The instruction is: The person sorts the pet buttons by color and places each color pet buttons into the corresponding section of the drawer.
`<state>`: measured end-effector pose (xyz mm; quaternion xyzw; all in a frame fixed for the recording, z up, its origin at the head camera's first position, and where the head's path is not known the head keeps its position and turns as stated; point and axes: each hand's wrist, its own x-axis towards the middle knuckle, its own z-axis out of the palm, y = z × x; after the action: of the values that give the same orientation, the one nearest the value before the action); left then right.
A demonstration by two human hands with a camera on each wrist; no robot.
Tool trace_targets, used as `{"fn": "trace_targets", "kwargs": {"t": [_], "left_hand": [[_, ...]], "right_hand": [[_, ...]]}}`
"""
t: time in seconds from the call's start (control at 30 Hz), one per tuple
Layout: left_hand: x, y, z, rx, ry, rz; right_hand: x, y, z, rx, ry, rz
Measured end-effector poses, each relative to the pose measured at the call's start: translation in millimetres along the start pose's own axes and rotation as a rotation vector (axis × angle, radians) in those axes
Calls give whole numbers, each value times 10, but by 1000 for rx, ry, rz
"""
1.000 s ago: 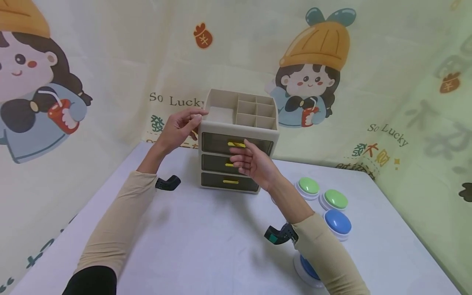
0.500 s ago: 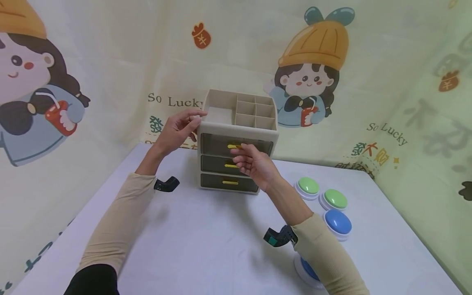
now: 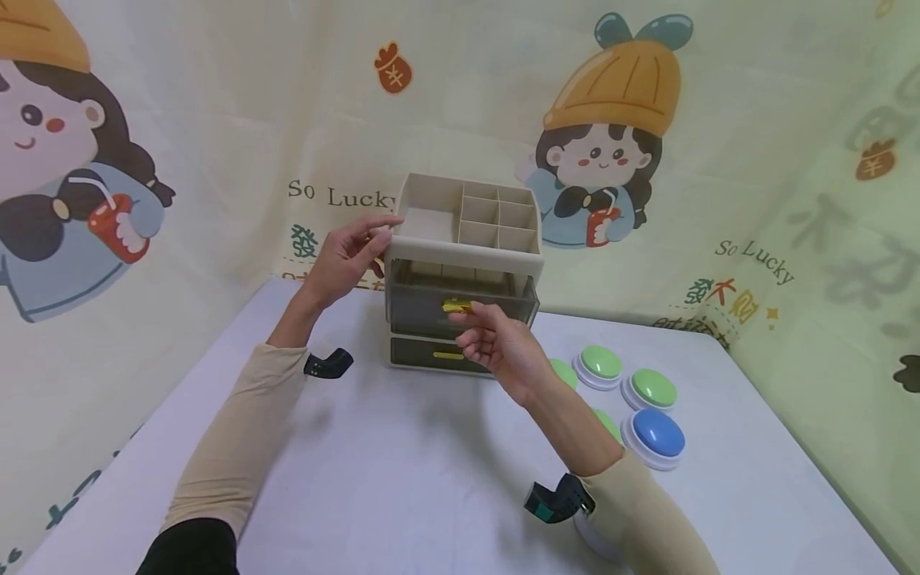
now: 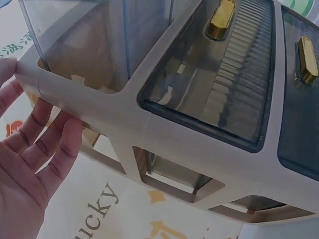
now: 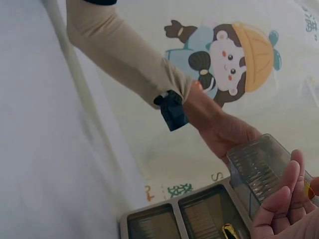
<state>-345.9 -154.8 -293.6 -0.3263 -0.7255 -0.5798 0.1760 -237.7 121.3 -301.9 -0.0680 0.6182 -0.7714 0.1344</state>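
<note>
A beige desktop drawer organizer stands upright on the white table, with divided compartments on top and three smoky transparent drawers. Its top drawer is pulled partway out, showing the inside behind its front. My right hand pinches the gold handle of that drawer between thumb and index finger, the other fingers loosely curled. At the organizer's upper left corner, my left hand grips the rim with thumb and fingers. The left wrist view shows the middle drawer closed within the frame, near the left hand.
Several green push buttons and a blue push button lie on the table right of the organizer, partly behind my right forearm. A printed cartoon cloth hangs close behind the organizer.
The right hand has taken hold of the top drawer's handle and drawn the drawer outward, towards me. The left hand stays at the organizer's corner.
</note>
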Motion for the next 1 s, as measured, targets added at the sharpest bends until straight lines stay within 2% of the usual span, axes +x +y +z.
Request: {"fn": "trace_targets", "kwargs": {"t": [0.4,0.67,1.0], "left_hand": [[-94,-6,41,28,65,37],[-84,8,48,24,70,42],[-86,-34,78,8,76,41]], "right_hand": [[-290,93,87,-8,-24,12],[-409,128,113,-3,-48,-1],[-542,181,120,-14,-50,26]]}}
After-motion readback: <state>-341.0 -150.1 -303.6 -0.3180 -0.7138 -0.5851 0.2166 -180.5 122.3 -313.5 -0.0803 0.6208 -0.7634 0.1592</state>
